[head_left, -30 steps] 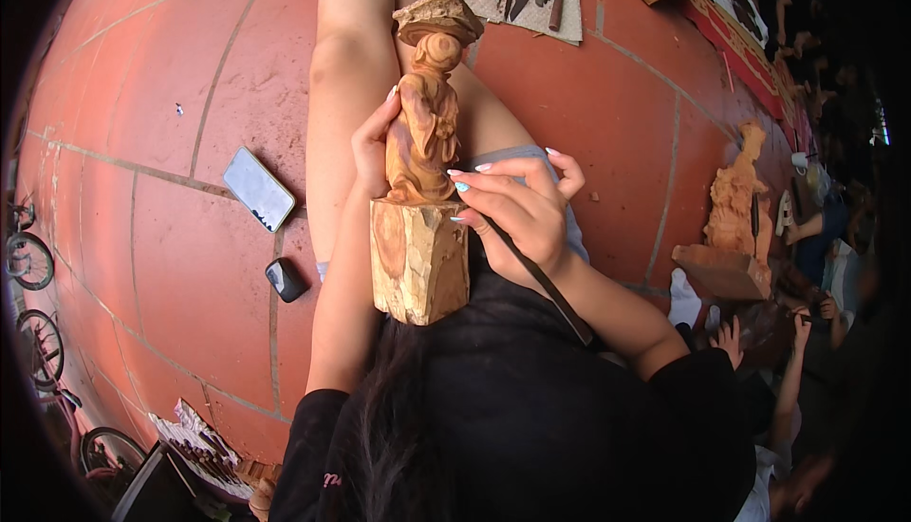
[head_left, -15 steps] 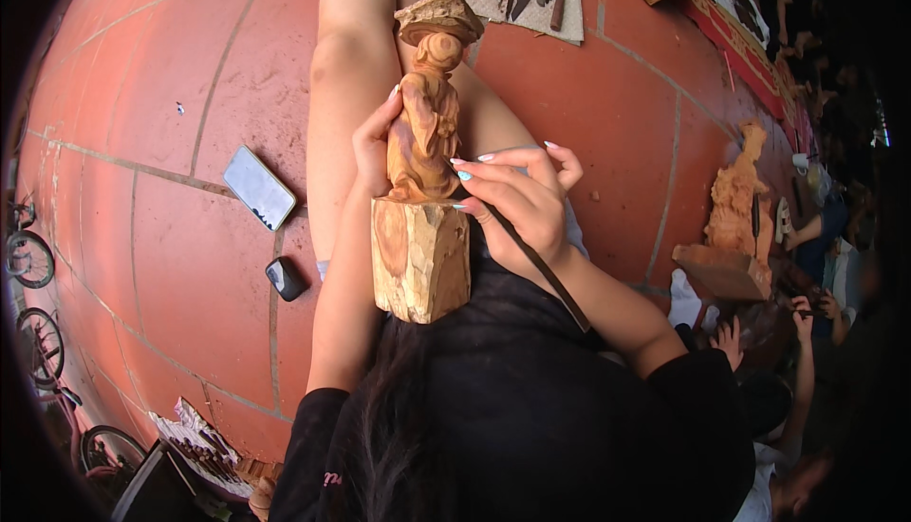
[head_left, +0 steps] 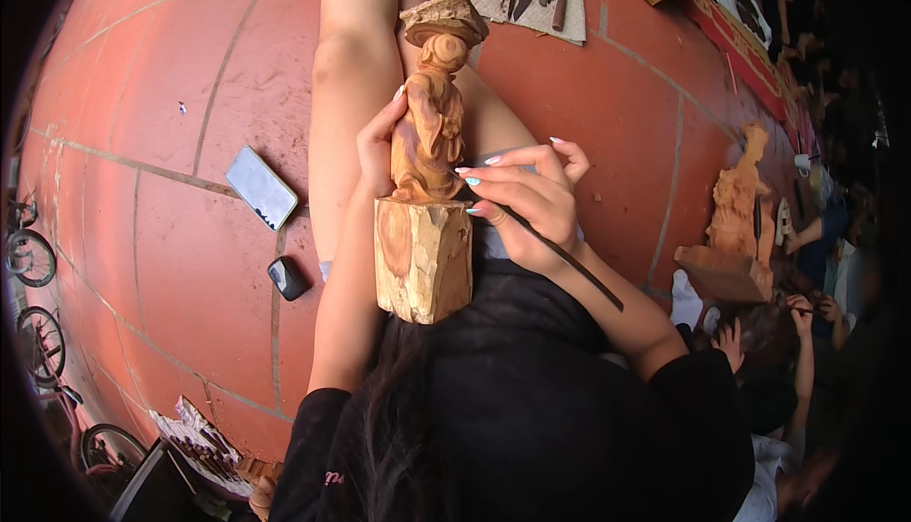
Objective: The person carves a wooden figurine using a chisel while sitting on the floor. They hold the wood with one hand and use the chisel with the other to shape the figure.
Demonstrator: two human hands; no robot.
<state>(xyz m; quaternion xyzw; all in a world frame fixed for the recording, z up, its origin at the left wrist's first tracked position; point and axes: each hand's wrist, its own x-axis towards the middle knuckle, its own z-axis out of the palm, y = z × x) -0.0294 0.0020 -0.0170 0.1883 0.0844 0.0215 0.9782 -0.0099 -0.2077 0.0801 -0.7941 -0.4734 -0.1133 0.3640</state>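
A carved wooden figure (head_left: pixel 429 138) stands upright in front of me, with a wide rough-hewn top and a pale uncarved block (head_left: pixel 424 261) as its base. My left hand (head_left: pixel 376 150) is closed around its left side; most of those fingers are hidden behind the wood. In a pinch between thumb and fingers, my right hand (head_left: pixel 539 207) holds a thin dark carving tool (head_left: pixel 581 271). The tool's tip is at the lower right of the figure, just above the block; whether it touches the wood I cannot tell. My little finger is raised away from the tool.
On the tiled floor at left lie a phone (head_left: pixel 261 188) and a small black case (head_left: pixel 288 278). Several carving tools rest on a pale mat (head_left: pixel 573 30) beyond my legs. Another wooden carving (head_left: pixel 736 201) stands at right, near other people's hands (head_left: pixel 729 344). Bicycles (head_left: pixel 31 258) are far left.
The carving tool has swung in my right hand, its rear end moving right and slightly up. My right hand has shifted slightly right. The left hand keeps its hold on the figure.
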